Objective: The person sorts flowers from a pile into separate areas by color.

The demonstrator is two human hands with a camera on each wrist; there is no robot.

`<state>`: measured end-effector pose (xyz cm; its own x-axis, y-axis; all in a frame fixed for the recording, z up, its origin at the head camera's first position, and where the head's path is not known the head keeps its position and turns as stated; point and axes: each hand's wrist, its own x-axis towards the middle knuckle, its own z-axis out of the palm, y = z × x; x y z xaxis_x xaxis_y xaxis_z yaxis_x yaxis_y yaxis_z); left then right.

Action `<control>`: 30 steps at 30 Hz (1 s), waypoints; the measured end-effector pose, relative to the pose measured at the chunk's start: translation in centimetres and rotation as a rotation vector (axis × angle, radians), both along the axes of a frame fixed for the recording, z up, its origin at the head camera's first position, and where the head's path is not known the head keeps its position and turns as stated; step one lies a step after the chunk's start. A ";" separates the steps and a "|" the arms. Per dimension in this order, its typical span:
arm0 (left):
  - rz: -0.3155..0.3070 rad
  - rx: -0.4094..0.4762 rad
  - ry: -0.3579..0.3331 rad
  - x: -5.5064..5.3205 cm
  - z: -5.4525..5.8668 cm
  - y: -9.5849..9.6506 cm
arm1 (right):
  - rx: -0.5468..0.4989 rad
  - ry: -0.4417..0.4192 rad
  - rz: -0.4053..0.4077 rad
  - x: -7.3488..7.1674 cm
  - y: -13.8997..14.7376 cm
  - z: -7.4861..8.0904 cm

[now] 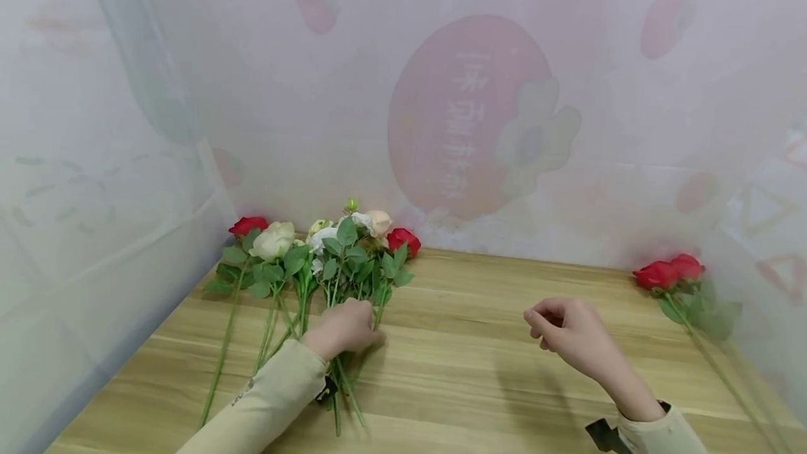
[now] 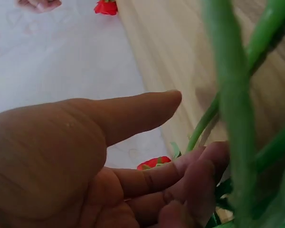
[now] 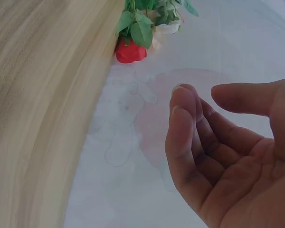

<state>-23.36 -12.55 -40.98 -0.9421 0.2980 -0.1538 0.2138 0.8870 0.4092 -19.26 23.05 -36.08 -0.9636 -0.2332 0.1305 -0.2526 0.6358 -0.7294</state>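
Over the stems of a cluster of artificial flowers [image 1: 340, 251] lies my left hand [image 1: 345, 328]. In the left wrist view its thumb [image 2: 142, 111] points straight out, apart from the loosely bent fingers. The fingers lie by the green stems [image 2: 235, 104]; whether they touch one I cannot tell. A red rose [image 1: 403, 241] heads the cluster's right side, beside white and peach blooms [image 1: 380, 223]. My right hand [image 1: 570, 335] hovers above the table, fingers loosely curled, thumb apart from them in the right wrist view, holding nothing.
At the far left lie another red rose [image 1: 249, 225] and a cream rose [image 1: 274, 241]. Two red roses [image 1: 657, 274] with long stems rest at the table's right edge. The wooden table [image 1: 466, 314] meets a printed fabric backdrop [image 1: 353, 111] behind and at both sides.
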 end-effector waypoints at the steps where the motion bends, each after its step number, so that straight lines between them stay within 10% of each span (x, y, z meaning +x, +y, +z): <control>1: -0.007 -0.018 0.011 0.1 -0.1 0.1 | -0.001 -0.001 0.004 0.0 0.0 0.0; 19: -0.112 -0.072 0.018 0.4 0.4 0.1 | 0.007 -0.005 0.020 0.0 -0.4 -0.2; 30: -0.158 0.076 -0.018 0.8 1.1 -0.1 | 0.016 -0.008 0.012 0.2 -0.5 -0.3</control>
